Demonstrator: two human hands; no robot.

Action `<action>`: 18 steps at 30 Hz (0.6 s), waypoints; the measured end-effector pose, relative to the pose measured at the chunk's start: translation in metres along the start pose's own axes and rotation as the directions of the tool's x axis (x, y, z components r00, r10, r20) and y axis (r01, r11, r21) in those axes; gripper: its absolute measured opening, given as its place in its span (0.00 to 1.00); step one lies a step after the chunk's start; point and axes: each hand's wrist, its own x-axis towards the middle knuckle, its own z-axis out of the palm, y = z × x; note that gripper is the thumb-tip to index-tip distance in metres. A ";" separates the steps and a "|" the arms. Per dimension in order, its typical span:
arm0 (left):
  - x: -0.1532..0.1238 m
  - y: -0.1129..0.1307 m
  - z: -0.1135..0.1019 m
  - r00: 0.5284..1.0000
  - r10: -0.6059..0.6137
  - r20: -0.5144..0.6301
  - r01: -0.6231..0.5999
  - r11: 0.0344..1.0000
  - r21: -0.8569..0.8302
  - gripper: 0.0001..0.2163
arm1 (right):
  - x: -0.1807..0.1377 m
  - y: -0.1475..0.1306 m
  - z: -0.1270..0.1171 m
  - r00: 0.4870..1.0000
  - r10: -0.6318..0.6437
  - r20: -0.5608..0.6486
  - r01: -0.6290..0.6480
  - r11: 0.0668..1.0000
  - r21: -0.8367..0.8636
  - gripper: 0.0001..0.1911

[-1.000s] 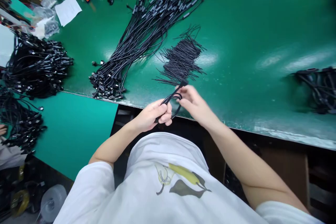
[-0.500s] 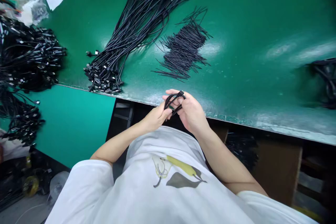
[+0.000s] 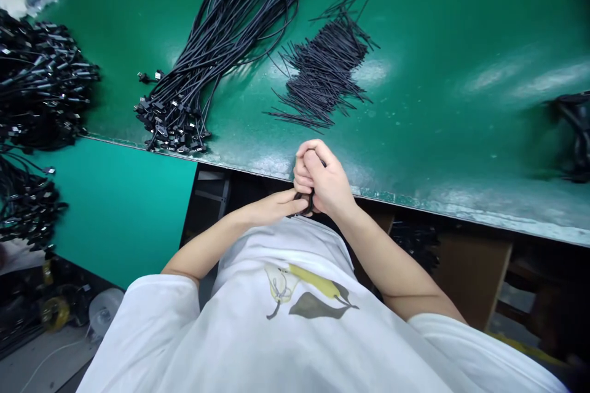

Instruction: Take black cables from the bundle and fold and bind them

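Note:
My right hand [image 3: 322, 178] is closed in a fist around a coiled black cable [image 3: 305, 202], which is almost wholly hidden; only a small dark bit shows below the fist. My left hand [image 3: 276, 204] lies flat under it, fingertips touching the cable at the table's near edge. Both hands hover just in front of my white shirt. On the green table [image 3: 437, 104] beyond them lies a pile of short black ties [image 3: 325, 70] and a long bundle of black cables [image 3: 221, 43] with connectors at its near end.
A heap of black cables [image 3: 41, 92] covers the far left, with more on a lower teal table [image 3: 124, 209]. Another dark cable pile [image 3: 574, 135] sits at the right edge. Shelves and dark space lie under the table's front edge.
The looped cable, open between both hands a second ago, is now squeezed inside my right fist. Both hands have drawn back toward my body, and the view has tilted down.

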 end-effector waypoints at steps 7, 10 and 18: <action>0.012 -0.003 0.009 0.997 0.006 0.080 0.019 0.952 -0.306 0.30 | 0.009 -0.007 0.004 1.000 -0.012 -0.027 0.011 1.000 -0.026 0.24; 0.014 -0.004 0.011 0.997 -0.024 0.068 0.050 0.905 -0.422 0.28 | 0.010 -0.008 -0.003 0.995 -0.083 -0.056 0.076 0.990 -0.123 0.23; 0.012 0.005 0.011 0.969 -0.089 0.231 0.209 0.793 -0.573 0.24 | 0.009 -0.013 -0.009 0.997 -0.057 0.047 0.061 0.994 -0.096 0.20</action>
